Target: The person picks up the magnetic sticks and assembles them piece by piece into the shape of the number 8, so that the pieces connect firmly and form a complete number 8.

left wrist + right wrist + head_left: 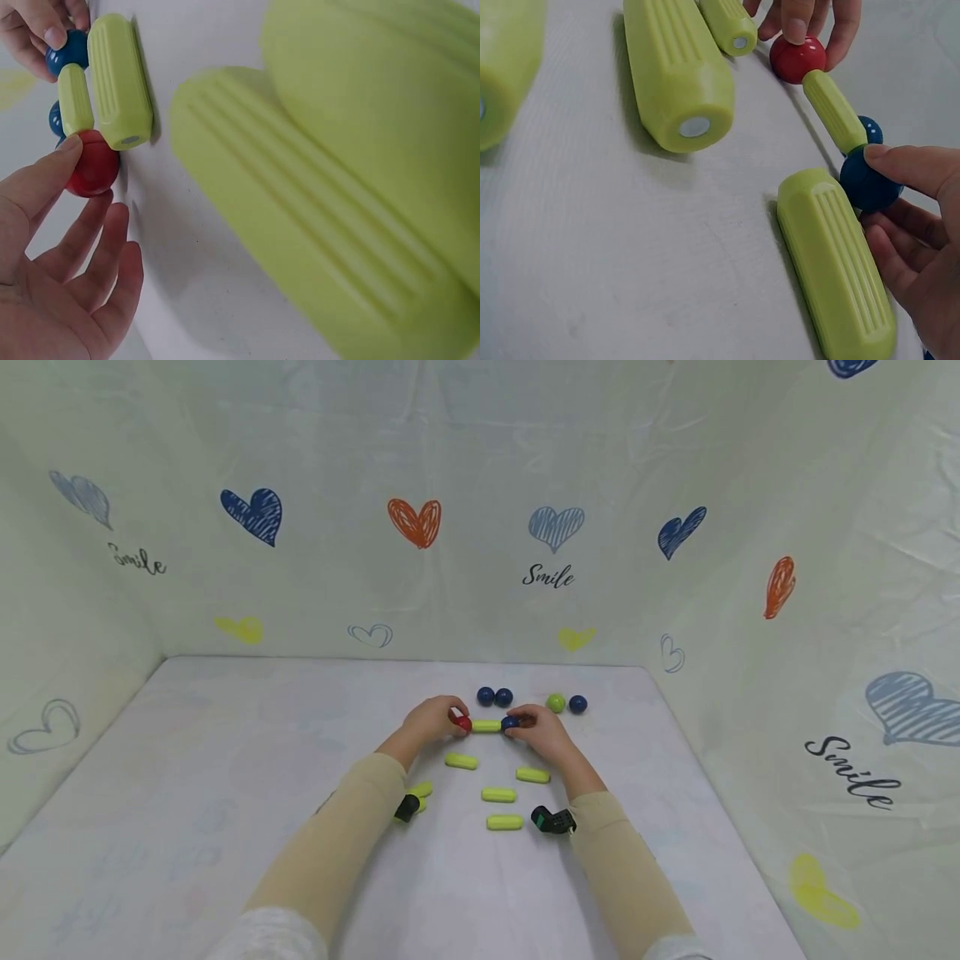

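Note:
A yellow-green magnetic rod (487,726) runs between a red ball (465,723) and a blue ball (510,723), touching both. My left hand (433,720) pinches the red ball between thumb and fingers. On the other end, my right hand (545,733) pinches the blue ball, its thumb (900,161) on the near side. In the right wrist view, the connecting rod (834,111) meets the blue ball (870,180) directly. Another rod (836,262) lies on the table close beside my right fingers.
Loose rods (498,795) lie scattered nearer the body, a few partly hidden by the left wrist camera (407,808). Behind the hands are two blue balls (486,696) side by side. A green ball (555,702) and another blue ball (577,704) stand at back right.

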`<action>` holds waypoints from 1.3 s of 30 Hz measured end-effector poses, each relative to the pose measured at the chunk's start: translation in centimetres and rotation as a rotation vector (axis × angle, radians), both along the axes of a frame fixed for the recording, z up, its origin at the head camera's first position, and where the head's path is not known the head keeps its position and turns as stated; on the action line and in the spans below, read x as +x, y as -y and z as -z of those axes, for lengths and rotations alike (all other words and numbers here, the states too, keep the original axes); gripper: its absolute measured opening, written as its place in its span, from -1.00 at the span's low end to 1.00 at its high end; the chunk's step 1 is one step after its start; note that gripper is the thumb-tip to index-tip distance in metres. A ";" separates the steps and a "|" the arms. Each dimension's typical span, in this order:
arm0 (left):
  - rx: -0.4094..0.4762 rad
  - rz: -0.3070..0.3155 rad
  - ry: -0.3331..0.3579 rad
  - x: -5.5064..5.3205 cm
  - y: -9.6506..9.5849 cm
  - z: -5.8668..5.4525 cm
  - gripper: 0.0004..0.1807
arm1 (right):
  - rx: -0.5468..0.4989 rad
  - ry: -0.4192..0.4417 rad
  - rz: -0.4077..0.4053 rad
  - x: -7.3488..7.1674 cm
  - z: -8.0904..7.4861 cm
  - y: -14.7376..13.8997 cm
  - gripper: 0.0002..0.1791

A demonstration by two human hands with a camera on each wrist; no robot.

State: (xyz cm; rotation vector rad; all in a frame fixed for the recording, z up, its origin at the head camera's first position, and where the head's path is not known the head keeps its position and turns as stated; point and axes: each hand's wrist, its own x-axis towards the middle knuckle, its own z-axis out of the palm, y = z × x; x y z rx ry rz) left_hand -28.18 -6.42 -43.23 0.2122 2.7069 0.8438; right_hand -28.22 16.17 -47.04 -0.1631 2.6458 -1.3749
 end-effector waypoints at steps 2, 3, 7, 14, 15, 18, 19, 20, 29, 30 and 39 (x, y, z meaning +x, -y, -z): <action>-0.008 -0.007 -0.004 0.1 0.1 -0.1 -0.64 | -0.009 0.008 0.001 -0.1 0.2 -0.1 -0.61; -0.018 -0.010 -0.009 0.2 0.2 -0.2 -0.63 | -0.014 0.011 0.000 -0.1 0.3 -0.1 -0.61; -0.071 -0.020 -0.031 0.7 0.5 -0.4 -0.58 | -0.025 0.002 -0.006 -0.2 0.8 -0.4 -0.61; -0.118 -0.006 -0.063 1.4 1.0 -0.5 -0.55 | -0.058 -0.021 -0.013 0.0 1.6 -1.0 -0.62; -0.123 -0.001 -0.063 1.4 1.0 -0.5 -0.55 | -0.064 -0.023 -0.012 0.0 1.7 -1.1 -0.62; -0.132 0.011 -0.057 1.6 0.9 -0.6 -0.55 | -0.075 -0.039 -0.005 0.1 1.7 -1.0 -0.62; -0.137 0.017 -0.054 1.7 0.9 -0.6 -0.55 | -0.079 -0.043 -0.006 0.2 1.7 -1.0 -0.62; -0.143 0.021 -0.048 1.8 0.9 -0.6 -0.55 | -0.081 -0.050 -0.008 0.2 1.7 -1.0 -0.61; -0.185 0.103 -0.013 2.8 0.7 -0.5 -0.60 | -0.095 -0.047 0.003 0.4 1.6 -0.8 -0.61; -0.187 0.106 -0.010 2.9 0.6 -0.5 -0.59 | -0.098 -0.043 0.006 0.4 1.6 -0.8 -0.61; -0.239 0.157 -0.044 3.8 0.3 0.0 -0.58 | -0.104 -0.036 0.017 0.4 1.6 -0.7 -0.60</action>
